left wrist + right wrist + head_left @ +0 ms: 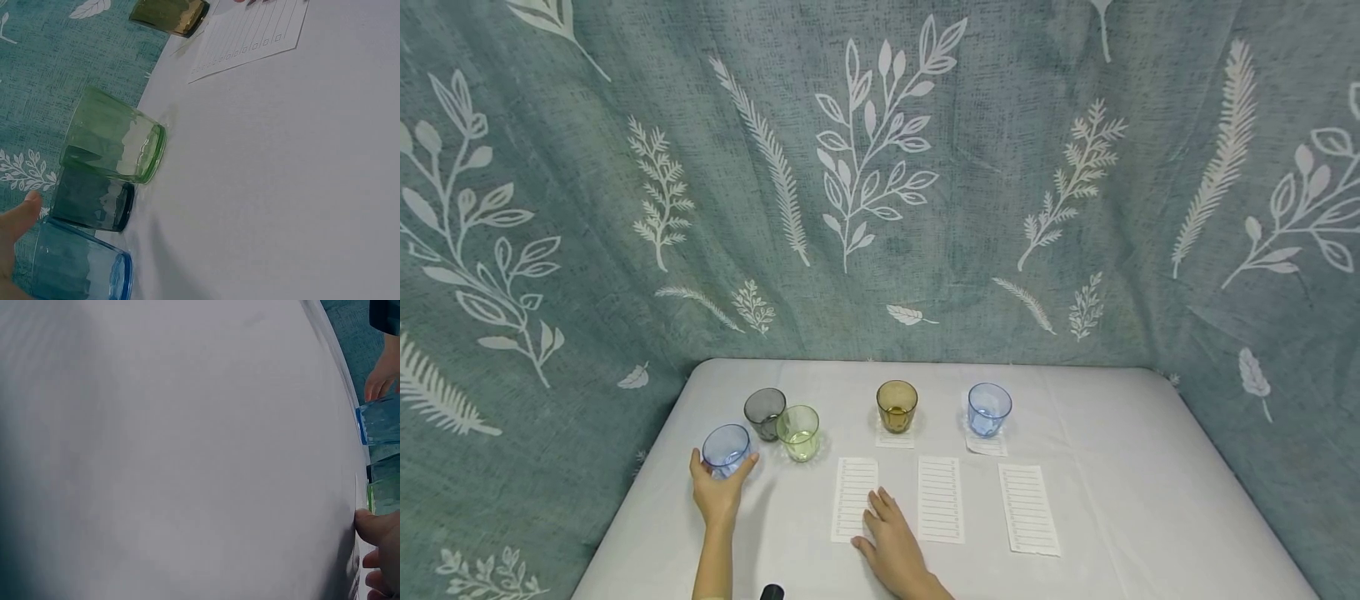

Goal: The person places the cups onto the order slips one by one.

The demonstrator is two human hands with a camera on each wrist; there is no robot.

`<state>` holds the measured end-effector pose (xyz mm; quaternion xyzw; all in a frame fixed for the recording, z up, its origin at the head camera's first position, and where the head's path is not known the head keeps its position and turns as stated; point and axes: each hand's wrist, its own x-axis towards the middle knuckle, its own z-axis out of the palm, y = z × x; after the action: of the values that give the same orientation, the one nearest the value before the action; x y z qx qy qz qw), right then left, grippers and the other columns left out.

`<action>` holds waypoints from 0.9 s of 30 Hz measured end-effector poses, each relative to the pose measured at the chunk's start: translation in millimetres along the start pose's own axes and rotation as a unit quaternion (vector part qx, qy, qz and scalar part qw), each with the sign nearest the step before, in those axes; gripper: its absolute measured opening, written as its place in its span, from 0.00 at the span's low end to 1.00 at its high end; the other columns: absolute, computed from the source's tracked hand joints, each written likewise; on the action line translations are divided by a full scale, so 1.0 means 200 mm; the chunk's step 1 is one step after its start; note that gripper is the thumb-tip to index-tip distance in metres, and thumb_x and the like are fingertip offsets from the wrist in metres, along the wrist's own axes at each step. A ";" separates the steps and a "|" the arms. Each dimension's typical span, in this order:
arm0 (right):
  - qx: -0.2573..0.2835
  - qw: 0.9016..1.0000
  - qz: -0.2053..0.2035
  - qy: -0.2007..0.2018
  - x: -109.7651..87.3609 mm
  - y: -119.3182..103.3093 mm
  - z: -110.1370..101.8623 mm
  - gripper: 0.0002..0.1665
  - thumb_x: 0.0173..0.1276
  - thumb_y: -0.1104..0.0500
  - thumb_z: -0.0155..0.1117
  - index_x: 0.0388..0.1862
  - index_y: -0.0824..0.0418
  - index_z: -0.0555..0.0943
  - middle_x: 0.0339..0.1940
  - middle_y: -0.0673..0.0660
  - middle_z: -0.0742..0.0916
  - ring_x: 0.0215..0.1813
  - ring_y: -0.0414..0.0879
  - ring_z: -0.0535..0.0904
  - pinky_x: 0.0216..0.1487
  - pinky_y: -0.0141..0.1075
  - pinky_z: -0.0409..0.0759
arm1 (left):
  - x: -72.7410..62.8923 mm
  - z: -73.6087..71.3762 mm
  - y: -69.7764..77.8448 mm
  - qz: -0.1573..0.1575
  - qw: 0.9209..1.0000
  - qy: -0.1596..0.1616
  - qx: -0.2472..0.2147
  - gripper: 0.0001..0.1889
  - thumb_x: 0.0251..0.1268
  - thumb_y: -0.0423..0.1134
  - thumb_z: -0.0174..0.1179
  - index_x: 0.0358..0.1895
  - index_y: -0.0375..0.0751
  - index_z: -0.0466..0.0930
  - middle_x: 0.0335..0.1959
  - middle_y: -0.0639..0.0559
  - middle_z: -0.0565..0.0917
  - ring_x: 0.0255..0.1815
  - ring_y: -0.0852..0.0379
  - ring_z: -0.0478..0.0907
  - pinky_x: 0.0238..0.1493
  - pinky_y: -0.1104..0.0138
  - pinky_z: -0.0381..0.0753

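Note:
In the head view my left hand (718, 492) is at the near side of a blue glass (727, 448), thumb spread to its right and fingers to its left. The left wrist view shows the thumb (22, 215) straight, beside the rim of that blue glass (81, 262) with a gap. A grey glass (764, 414) and a green glass (799, 433) stand side by side just beyond. My right hand (891, 542) lies flat with fingers loosely extended, fingertips over the right edge of a printed paper slip (852, 500).
Two more printed slips, a middle one (941, 500) and a right one (1030, 508), lie on the white table (1135, 467). An amber glass (897, 407) and another blue glass (988, 410) stand farther back on slips. A patterned curtain (880, 317) hangs behind.

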<state>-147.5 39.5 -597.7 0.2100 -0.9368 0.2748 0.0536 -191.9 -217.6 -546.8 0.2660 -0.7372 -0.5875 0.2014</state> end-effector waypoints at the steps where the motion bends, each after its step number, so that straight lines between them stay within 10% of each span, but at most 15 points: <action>1: 0.006 1.000 0.003 -0.004 0.00 0.00 0.00 0.30 0.56 0.52 0.69 0.50 0.74 0.79 0.62 0.70 0.74 0.68 0.63 0.65 0.64 0.53 0.67 | 0.00 0.00 0.00 -0.001 1.000 -0.001 0.000 0.55 0.48 0.37 0.71 0.73 0.30 0.39 0.68 0.22 0.54 0.70 0.30 0.50 0.72 0.47 0.49; 27: 0.069 0.997 -0.012 0.025 0.00 0.02 0.02 0.27 0.59 0.54 0.68 0.51 0.73 0.78 0.59 0.66 0.79 0.64 0.59 0.71 0.62 0.51 0.70 | 0.03 -0.03 -0.01 -0.022 1.000 -0.006 -0.004 0.55 0.50 0.41 0.71 0.74 0.35 0.39 0.68 0.22 0.54 0.70 0.29 0.50 0.70 0.44 0.51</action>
<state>-148.6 40.2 -603.1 0.2178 -0.9111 0.3437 0.0656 -191.6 -226.2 -547.8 0.2774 -0.7299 -0.5966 0.1854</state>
